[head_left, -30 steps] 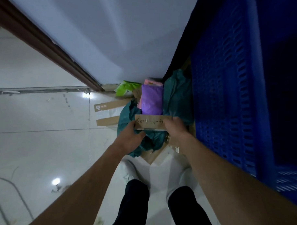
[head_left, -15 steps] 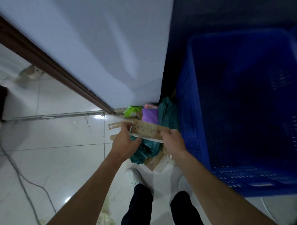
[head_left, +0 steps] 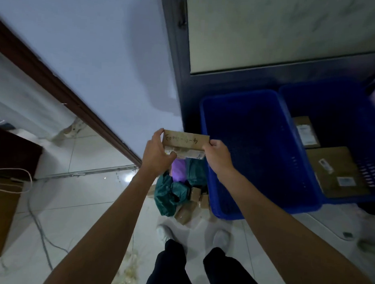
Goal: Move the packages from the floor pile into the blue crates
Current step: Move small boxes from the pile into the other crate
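Cardboard package (head_left: pixel 185 140) pinched between left fingers (head_left: pixel 158 134), right fingers (head_left: pixel 214 143); label (head_left: pixel 189 154) seemingly underneath

Left of the left grip (head_left: pixel 156 155), we note a brown trim strip (head_left: pixel 63 90) running diagonally along the white wall (head_left: pixel 100 43). Far left and below that grip, a cardboard box (head_left: pixel 1 216) stands on the tiled floor (head_left: pixel 91 193); a grey cable (head_left: pixel 40 238) trails beside the box.

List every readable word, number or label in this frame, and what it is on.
Held flat brown cardboard box: handwriting, upside down, "4-" legible, rest unclear.
Its white sticker: blurred.
Two brown boxes in the right blue plastic crate, white labels: too small.
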